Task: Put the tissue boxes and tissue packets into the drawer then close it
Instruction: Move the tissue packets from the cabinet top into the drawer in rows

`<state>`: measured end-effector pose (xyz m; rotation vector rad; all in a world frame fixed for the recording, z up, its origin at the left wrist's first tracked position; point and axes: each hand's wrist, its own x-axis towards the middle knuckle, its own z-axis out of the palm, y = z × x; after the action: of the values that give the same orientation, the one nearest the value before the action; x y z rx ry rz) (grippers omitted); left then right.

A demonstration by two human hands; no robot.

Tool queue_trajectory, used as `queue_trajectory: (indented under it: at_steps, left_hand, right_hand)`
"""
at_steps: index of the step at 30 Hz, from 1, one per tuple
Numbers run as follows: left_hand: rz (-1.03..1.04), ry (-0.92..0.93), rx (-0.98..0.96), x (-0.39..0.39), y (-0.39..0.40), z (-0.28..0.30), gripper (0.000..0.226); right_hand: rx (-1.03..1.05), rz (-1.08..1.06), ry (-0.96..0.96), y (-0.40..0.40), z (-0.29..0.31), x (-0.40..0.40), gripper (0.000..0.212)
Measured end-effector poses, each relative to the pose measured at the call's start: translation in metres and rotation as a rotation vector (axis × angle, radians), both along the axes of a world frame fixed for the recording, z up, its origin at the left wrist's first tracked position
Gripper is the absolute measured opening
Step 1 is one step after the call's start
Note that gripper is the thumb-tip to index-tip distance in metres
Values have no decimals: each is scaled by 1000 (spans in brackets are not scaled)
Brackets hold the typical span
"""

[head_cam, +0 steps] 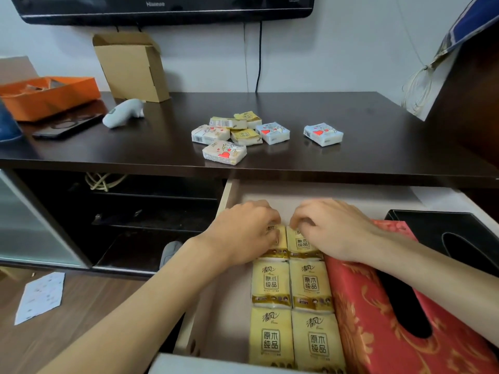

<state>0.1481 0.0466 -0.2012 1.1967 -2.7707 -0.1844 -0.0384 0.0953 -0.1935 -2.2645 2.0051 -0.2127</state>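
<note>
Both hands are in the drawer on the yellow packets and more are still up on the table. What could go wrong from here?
1. The red box sits tilted; it may catch when the drawer closes.
2. The lone blue packet sits apart from the pile and may get missed.

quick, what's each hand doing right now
Left hand: grip closed on the back-left yellow packet.
Right hand: grip closed on the back-right yellow packet.

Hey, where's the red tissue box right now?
In the head view, the red tissue box lies in the open drawer at lower right, between the yellow tissue packets and a black tissue box, under the right forearm.
</note>
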Motion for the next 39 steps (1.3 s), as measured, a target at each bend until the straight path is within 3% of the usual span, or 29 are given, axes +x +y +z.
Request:
queue_trajectory:
  at_steps: [4,7,10,15,20,22,26,32,39]
  left_hand:
    - [133,275,-179,18,-9,24,24]
    - [255,512,-286,27,-34,45,23]
    - [332,457,-329,24,-88,74,29]
    - [421,179,-211,12,-169,86,42]
    - [487,95,-120,0,-198,74,52]
    - [490,118,-129,-1,-200,72,50]
    - [495,247,-180,-4,-195,68,40]
    - [396,519,-166,-21,-164,80,57]
    - [257,613,-2,-43,-89,70,56]
  right_hand:
    - [-258,-24,-231,-12,18,-5,31]
    - [-327,-6,-358,-44,40,-5,33]
    - [-284,-1,-359,-94,59,1,40]
    - [-158,67,-80,-148,52,17,50]
    - [-244,175,97,-154,35,7,46]
    - [-324,195,146,-147,34,-1,43]
    - [-402,156,36,-117,34,-19,31]
    - [-449,68,30,-69,38,-55,27]
    - [-430,-83,140,-38,44,-83,28]
